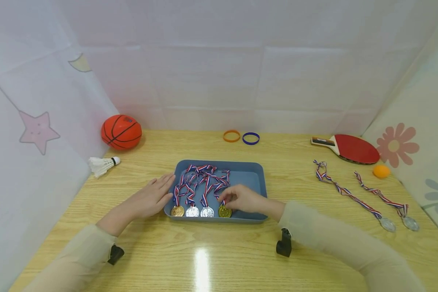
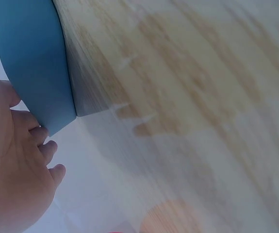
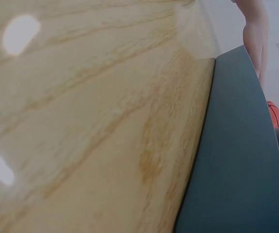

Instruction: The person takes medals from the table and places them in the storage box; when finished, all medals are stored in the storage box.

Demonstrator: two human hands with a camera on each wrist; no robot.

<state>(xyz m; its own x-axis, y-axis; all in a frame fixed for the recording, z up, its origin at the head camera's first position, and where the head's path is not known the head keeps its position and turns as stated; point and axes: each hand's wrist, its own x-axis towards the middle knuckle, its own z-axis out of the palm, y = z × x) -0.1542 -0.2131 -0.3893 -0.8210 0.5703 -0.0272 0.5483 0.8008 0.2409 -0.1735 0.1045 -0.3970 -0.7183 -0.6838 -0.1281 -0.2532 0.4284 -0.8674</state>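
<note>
A blue tray [image 1: 248,177] sits mid-table and holds several medals with red, white and blue ribbons [image 1: 200,178]. Along its near edge lie a gold medal [image 1: 177,211], two silver ones [image 1: 192,211] and another gold medal [image 1: 224,211]. My right hand [image 1: 241,199] reaches into the tray and pinches the ribbon just above the right gold medal. My left hand [image 1: 151,198] rests flat on the table, fingers straight against the tray's left wall [image 2: 32,63]. The right wrist view shows only the tray's outer wall [image 3: 236,160] and the table.
Two more silver medals with ribbons [image 1: 344,192] [image 1: 381,196] lie at the right. Behind them are a red table-tennis bat [image 1: 352,148] and an orange ball [image 1: 381,171]. A basketball [image 1: 121,132] and shuttlecock [image 1: 103,165] sit back left; orange [image 1: 231,136] and blue [image 1: 250,138] rings at the back.
</note>
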